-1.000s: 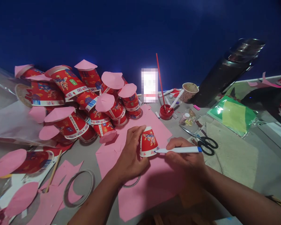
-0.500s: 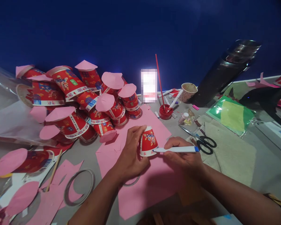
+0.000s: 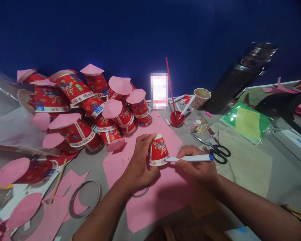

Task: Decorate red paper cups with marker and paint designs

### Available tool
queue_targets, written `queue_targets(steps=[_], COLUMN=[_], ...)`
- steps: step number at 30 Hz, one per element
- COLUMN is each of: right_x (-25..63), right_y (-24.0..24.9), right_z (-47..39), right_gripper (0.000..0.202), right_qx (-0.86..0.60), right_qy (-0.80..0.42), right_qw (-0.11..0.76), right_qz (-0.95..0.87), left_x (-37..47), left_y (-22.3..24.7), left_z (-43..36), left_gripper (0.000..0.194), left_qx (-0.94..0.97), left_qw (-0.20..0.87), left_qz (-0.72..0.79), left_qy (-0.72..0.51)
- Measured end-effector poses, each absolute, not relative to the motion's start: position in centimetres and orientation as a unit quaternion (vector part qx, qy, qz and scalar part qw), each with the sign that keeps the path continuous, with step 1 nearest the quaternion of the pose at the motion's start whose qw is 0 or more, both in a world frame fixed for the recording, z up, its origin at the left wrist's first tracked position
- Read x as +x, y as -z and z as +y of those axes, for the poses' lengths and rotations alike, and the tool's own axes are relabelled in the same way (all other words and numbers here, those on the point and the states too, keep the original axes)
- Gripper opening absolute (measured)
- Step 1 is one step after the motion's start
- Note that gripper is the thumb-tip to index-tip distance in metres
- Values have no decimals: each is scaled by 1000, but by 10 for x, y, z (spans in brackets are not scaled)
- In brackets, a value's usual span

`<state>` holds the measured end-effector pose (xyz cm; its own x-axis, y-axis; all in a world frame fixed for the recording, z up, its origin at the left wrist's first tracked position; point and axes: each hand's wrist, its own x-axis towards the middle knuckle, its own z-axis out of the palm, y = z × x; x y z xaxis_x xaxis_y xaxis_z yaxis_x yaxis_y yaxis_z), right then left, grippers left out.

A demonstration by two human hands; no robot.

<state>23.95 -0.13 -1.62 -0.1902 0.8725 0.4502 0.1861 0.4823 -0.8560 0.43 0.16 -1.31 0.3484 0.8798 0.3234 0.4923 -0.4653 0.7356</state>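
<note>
My left hand (image 3: pixel 141 164) is wrapped round a red printed paper cup (image 3: pixel 160 149), which stands upside down with its white rim at the bottom. In my right hand (image 3: pixel 198 165) is a white marker (image 3: pixel 194 158) with a blue end, held nearly level. Its tip touches or nearly touches the right side of the cup's rim. Both hands are over pink paper sheets (image 3: pixel 153 211). To the left, several red cups with pink paper tops (image 3: pixel 71 87) are piled up.
Scissors (image 3: pixel 218 152) lie right of my right hand, before a black cylinder (image 3: pixel 234 80). Behind the hands are a red paint pot (image 3: pixel 177 121) and a paper cup (image 3: pixel 201 98). A tape roll (image 3: pixel 72 204) and pink scraps (image 3: pixel 48 214) lie at the left front.
Hands, cup and marker have hardly moved. The whole view has shifted very slightly, and the marker's tip stays by the cup's rim.
</note>
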Motion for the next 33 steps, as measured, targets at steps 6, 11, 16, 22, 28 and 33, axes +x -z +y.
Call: queue_targets(steps=[6,11,16,22,28,33], right_x=[240,240,239,239,238,237], right_y=[18,17,14,11,12,13], right_z=[-2,-3,-2,-2,-4,-5], right_gripper=[4,4,5,8,8,11], right_qx=[-385,-384,-390,-402,-388,-382], right_qy=[-347,-349,-350,-359,-351,-350], right_qw=[508,507,495,490,506,500], right_qz=[-688,-688,-693,-685,-686,-694], left_x=[4,4,5,5,5,6], left_y=[13,13,12,11,12,11], left_z=[1,1,1,1,0,-1], left_gripper=[96,96,94,96,97,94], left_qx=[777,778,776,776,775,772], left_qw=[268,265,269,269,272,275], left_qz=[439,439,444,448,448,456], left_qy=[-363,-364,-358,-353,-353,-347])
